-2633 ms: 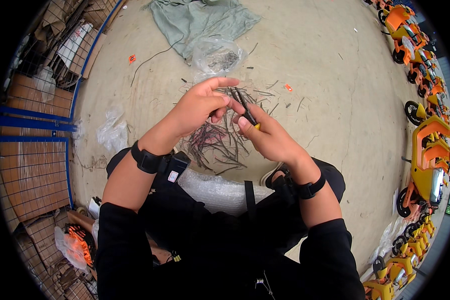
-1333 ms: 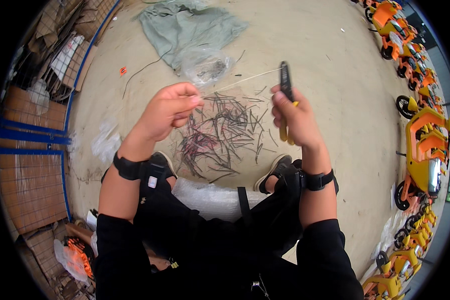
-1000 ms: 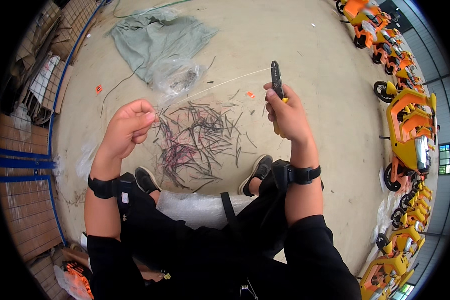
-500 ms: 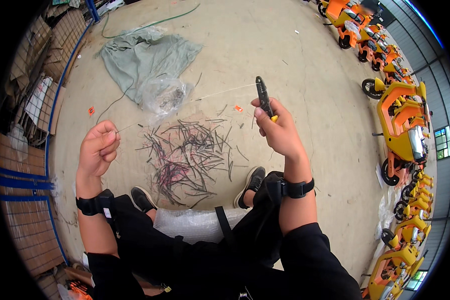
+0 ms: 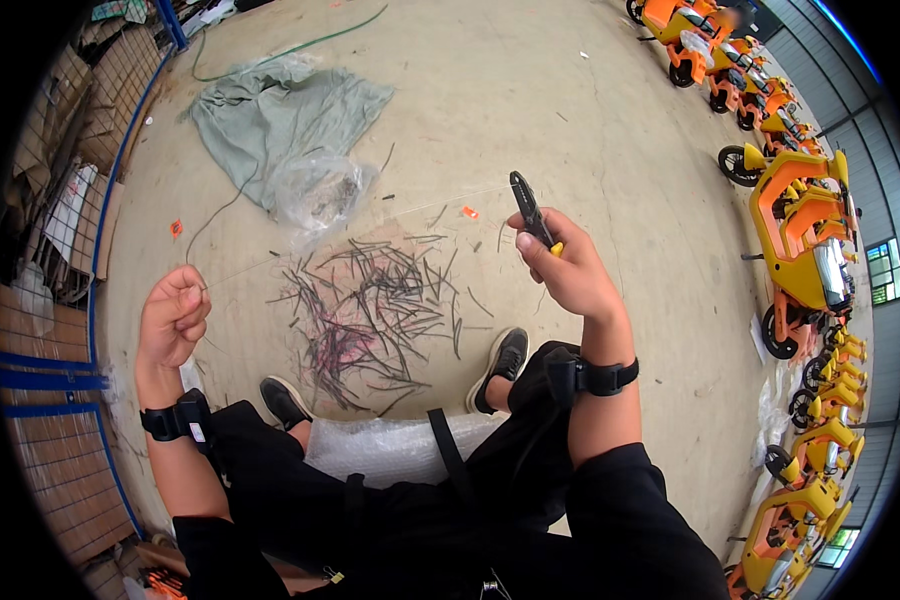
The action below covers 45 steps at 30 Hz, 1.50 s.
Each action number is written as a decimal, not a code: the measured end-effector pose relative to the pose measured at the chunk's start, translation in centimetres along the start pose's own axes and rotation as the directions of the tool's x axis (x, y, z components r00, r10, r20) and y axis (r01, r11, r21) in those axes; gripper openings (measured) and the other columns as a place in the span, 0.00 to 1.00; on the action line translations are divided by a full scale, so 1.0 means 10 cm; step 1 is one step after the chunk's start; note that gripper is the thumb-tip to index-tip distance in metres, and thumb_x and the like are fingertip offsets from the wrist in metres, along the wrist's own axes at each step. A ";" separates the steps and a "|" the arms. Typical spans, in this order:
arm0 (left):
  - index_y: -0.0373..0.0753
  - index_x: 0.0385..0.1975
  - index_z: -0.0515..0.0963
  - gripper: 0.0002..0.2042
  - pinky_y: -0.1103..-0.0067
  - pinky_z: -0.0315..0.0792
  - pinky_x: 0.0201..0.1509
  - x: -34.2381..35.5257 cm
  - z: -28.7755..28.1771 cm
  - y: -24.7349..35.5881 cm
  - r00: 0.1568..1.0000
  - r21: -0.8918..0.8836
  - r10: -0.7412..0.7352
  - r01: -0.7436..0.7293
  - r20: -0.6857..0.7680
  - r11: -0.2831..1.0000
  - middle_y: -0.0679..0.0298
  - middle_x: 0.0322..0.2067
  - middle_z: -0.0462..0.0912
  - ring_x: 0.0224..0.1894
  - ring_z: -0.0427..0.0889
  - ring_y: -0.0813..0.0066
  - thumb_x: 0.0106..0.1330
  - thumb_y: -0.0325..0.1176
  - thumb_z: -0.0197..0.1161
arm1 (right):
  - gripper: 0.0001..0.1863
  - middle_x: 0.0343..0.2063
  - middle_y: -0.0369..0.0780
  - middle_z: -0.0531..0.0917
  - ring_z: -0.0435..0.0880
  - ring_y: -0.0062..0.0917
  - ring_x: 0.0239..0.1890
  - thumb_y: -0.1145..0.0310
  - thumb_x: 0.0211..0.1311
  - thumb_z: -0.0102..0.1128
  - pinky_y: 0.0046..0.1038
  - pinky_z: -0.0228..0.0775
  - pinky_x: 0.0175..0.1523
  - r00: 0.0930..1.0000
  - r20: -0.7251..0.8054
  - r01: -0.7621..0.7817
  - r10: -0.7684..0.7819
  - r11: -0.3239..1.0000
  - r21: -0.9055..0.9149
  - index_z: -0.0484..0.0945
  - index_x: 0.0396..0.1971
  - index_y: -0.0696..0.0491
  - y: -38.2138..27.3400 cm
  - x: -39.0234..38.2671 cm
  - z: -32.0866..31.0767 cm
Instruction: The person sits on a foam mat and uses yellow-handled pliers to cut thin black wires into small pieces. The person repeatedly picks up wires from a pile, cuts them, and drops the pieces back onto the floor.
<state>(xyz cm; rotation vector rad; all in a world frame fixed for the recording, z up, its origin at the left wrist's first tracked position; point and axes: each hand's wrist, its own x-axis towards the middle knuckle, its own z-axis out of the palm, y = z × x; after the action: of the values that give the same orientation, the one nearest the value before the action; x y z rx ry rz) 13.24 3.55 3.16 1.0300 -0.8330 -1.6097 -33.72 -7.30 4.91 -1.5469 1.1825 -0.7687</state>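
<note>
My right hand (image 5: 562, 270) grips black pliers with a yellow handle tip (image 5: 530, 211), jaws pointing up. My left hand (image 5: 173, 317) is far out to the left, fingers pinched on the end of a thin pale wire (image 5: 370, 225) that stretches taut across to the pliers. Below the wire, between my two shoes, a pile of short dark and reddish wire pieces (image 5: 370, 310) lies scattered on the concrete floor (image 5: 530, 90).
A clear plastic bag (image 5: 315, 190) and a grey-green cloth (image 5: 275, 115) lie beyond the pile. Orange and yellow ride-on vehicles (image 5: 800, 240) line the right side. Cardboard and blue racking (image 5: 50, 250) stand at the left. Bubble wrap (image 5: 390, 445) lies under my legs.
My hands were close together over the pile, then drew apart. The left hand has swung far left and the right hand stays up at the right, pulling the thin wire out long between them.
</note>
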 end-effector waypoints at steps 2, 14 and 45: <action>0.36 0.30 0.72 0.05 0.89 0.44 0.14 0.02 -0.03 -0.03 1.000 -0.017 -0.024 0.024 0.016 1.000 0.75 0.16 0.63 0.14 0.53 0.91 0.66 0.29 0.59 | 0.13 0.24 0.27 0.69 0.62 0.11 0.23 0.66 0.66 0.58 0.18 0.56 0.28 0.998 0.055 -0.045 0.041 0.997 0.061 0.76 0.47 0.56 0.05 -0.02 -0.06; 0.36 0.30 0.73 0.05 0.89 0.44 0.14 0.01 -0.08 -0.15 0.998 -0.002 -0.057 0.057 0.023 0.998 0.75 0.16 0.64 0.14 0.53 0.91 0.66 0.29 0.59 | 0.14 0.22 0.25 0.65 0.59 0.09 0.22 0.67 0.66 0.57 0.17 0.52 0.26 0.987 0.137 -0.094 0.079 0.990 0.107 0.75 0.48 0.57 0.23 -0.18 -0.17; 0.36 0.30 0.70 0.07 0.89 0.43 0.13 -0.05 -0.25 -0.17 0.996 0.023 -0.088 0.088 0.020 0.996 0.75 0.15 0.62 0.13 0.53 0.91 0.64 0.29 0.61 | 0.14 0.23 0.27 0.68 0.64 0.12 0.25 0.62 0.65 0.59 0.20 0.59 0.30 0.976 0.149 -0.157 0.161 0.987 -0.039 0.77 0.46 0.52 0.22 -0.26 -0.35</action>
<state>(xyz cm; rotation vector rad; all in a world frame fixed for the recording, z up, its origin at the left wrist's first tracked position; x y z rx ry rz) 14.93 4.41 0.76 1.0803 -0.8313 -1.6911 -38.35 -6.06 4.09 -1.4843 1.1908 -0.5219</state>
